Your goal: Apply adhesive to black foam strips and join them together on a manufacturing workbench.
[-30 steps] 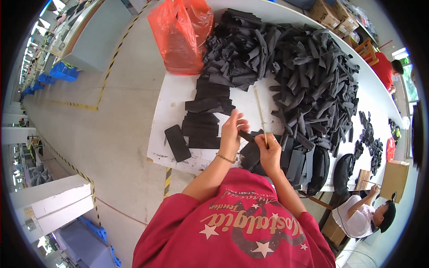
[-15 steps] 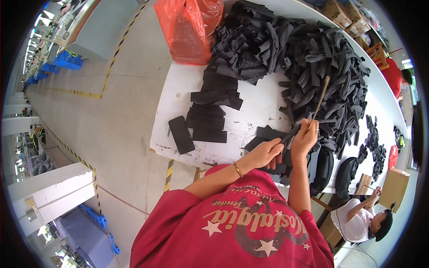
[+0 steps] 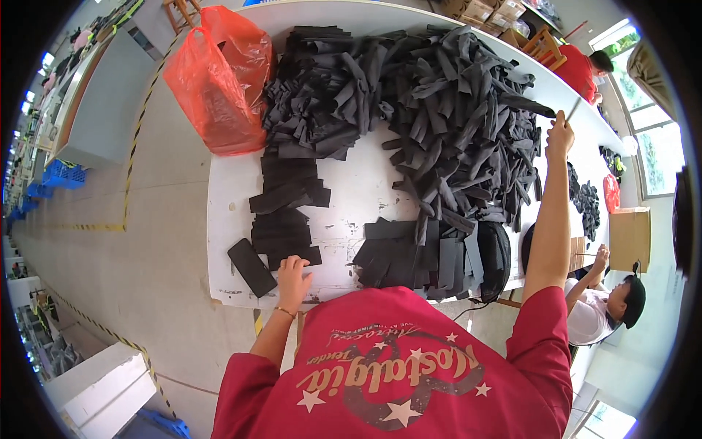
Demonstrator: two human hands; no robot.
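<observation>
My right hand [image 3: 561,139] reaches far out to the right and is closed on a thin stick [image 3: 575,110] that points up and away. A black fabric strip [image 3: 528,104] runs from the big heap to the fingertips of that hand; whether they grip it too, I cannot tell. Near the table's front edge, my left hand [image 3: 294,284] rests with fingers apart at the lowest black strip [image 3: 300,257] of a flat, overlapping column. Just left of it lies a black smartphone [image 3: 251,268]. Loose black strips [image 3: 461,132] form the heap.
A red plastic bag [image 3: 219,95] stands at the table's far left corner. More black pieces [image 3: 398,252] lie at the front, beside a black rounded case [image 3: 494,260]. A person in white [image 3: 592,311] sits on the right, near a cardboard box [image 3: 630,230]; another in red [image 3: 574,73] is beyond.
My hands have parted: the left moved left to the column of strips, the right stretched up and right with the stick. The dark strip between them has left my left hand. The view has shifted.
</observation>
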